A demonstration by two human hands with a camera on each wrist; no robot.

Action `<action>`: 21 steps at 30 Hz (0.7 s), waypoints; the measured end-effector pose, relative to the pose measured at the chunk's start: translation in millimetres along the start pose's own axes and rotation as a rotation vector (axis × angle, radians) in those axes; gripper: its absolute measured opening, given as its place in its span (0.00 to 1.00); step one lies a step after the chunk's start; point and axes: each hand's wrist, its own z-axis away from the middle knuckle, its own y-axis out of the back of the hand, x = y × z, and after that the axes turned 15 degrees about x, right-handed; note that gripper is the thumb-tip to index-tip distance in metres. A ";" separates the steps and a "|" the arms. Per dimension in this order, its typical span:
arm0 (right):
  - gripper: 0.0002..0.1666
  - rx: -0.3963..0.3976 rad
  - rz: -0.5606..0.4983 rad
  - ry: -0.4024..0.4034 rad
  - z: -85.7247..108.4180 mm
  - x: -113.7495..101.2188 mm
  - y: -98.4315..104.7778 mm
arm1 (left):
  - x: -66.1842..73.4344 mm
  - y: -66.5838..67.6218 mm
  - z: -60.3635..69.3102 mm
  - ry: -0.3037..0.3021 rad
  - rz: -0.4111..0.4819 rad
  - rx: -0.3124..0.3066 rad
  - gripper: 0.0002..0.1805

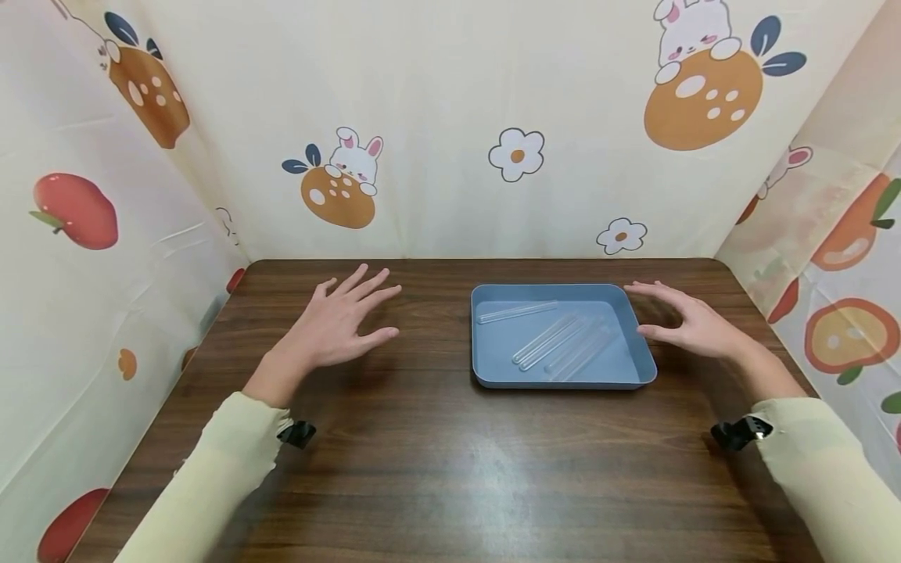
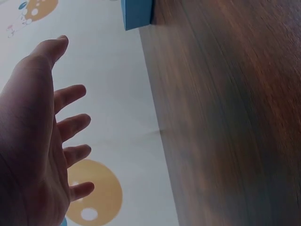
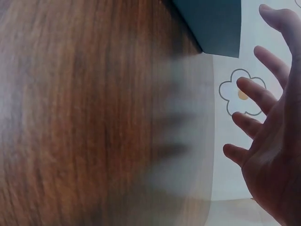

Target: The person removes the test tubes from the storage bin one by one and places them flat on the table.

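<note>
Fingers [image 1: 381, 298] spread wide, the left hand [image 1: 334, 327] hangs empty over the table [image 1: 408, 446], well apart from the tray [image 1: 493, 356]; clear tubes [image 1: 552, 344] lie in that tray, one alone toward the far left, the others loosely grouped to its right; the right hand [image 1: 693, 324], empty, thumb and fingers apart, is beside the right rim; no tube shows outside, so handling seems either unstarted or finished; which, I cannot tell.

One dark wood-grain table [image 1: 394, 469] is reflecting a pale glare [image 1: 496, 481]; one cream cloth backdrop [image 1: 436, 94], printed with rabbits [image 1: 355, 163], orange fruits [image 1: 704, 102] and white flowers [image 1: 517, 155], is hanging behind; fruit-printed left cloth [image 1: 91, 305] and right cloth [image 1: 795, 242] are flanking it.
</note>
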 end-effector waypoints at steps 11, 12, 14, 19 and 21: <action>0.46 -0.020 0.037 -0.015 5.8 16.9 -5.6 | 9.7 -2.0 -6.6 -0.023 0.031 -0.006 0.42; 0.46 -0.022 0.045 -0.018 6.7 17.0 -5.3 | 9.7 -2.5 -7.1 -0.024 0.032 -0.007 0.42; 0.47 -0.021 0.056 -0.023 7.8 18.5 -5.3 | 10.0 -3.2 -7.8 -0.024 0.032 -0.008 0.41; 0.49 -0.021 0.057 -0.011 6.3 21.2 -6.5 | 9.7 -4.6 -8.4 -0.022 0.035 -0.009 0.41; 0.49 -0.031 0.052 -0.009 5.0 21.5 -6.7 | 10.0 -4.7 -8.5 -0.020 0.038 -0.011 0.41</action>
